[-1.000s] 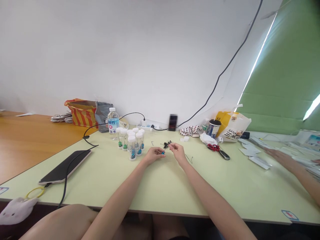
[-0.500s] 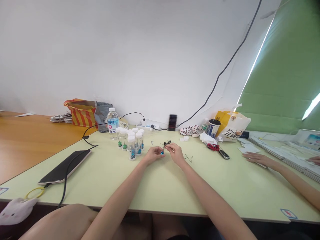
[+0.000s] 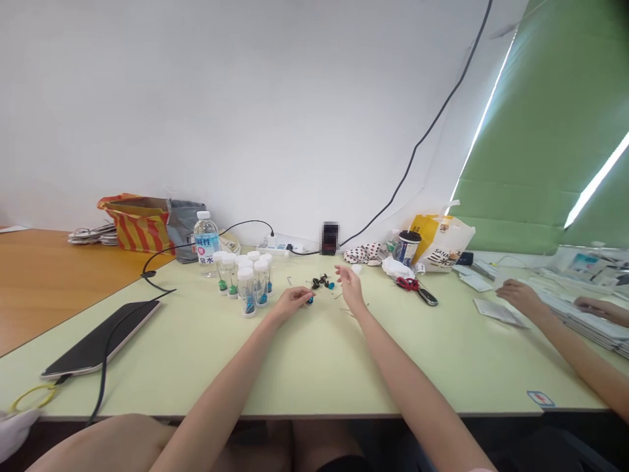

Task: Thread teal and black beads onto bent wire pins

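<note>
My left hand (image 3: 291, 304) is closed at the fingertips on a small blue piece with a thin stem (image 3: 310, 300), too small to identify further. Just beyond it lie several small dark pieces (image 3: 322, 282) and another blue piece (image 3: 331, 286). To the right, my right hand (image 3: 350, 288) is raised a little with fingers apart, and I see nothing in it. A white cap (image 3: 357, 269) lies behind that hand, and thin metal pins (image 3: 346, 311) are by its wrist. Left of my left hand stand several clear vials (image 3: 247, 295) with white caps, holding blue or green pieces on stems.
A water bottle (image 3: 206, 241) stands behind the vials. At left, a phone (image 3: 101, 341) lies with a black cable across it. Red scissors (image 3: 407, 284), a dark cup (image 3: 408, 248) and a yellow-white bag (image 3: 445, 244) are at right. Another person's hand (image 3: 521, 295) hovers over white cards.
My right hand has let go of the work, opened and moved away from my left hand. The dark pieces between them now show more fully. The other person's hand has lifted; the view has shifted right.
</note>
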`<move>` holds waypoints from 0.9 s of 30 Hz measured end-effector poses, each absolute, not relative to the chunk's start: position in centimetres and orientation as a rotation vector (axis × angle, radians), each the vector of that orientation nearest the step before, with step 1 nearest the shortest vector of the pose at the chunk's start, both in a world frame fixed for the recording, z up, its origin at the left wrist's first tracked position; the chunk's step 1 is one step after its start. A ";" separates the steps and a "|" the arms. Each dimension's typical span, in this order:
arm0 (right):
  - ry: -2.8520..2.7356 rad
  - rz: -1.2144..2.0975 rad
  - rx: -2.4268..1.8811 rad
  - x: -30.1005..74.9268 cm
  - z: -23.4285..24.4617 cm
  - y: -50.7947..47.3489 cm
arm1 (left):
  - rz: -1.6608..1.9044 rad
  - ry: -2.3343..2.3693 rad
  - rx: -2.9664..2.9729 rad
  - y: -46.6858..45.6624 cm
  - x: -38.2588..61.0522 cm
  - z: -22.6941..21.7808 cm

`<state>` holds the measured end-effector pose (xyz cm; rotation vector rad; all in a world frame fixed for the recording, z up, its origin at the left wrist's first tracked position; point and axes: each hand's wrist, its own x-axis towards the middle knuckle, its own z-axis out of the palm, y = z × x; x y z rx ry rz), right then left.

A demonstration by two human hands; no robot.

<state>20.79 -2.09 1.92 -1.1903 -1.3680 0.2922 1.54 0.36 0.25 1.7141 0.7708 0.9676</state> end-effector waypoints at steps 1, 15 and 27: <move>-1.293 0.266 -1.265 21.7 1.8 -1.9 | 0.968 0.785 1.693 0.5 1.5 0.2; -1.584 0.161 -2.011 22.5 -0.7 -0.9 | 1.065 0.818 1.568 1.0 1.2 -0.2; -1.383 0.211 -2.156 23.2 -0.3 -0.9 | 1.122 0.816 1.487 2.1 1.1 -1.2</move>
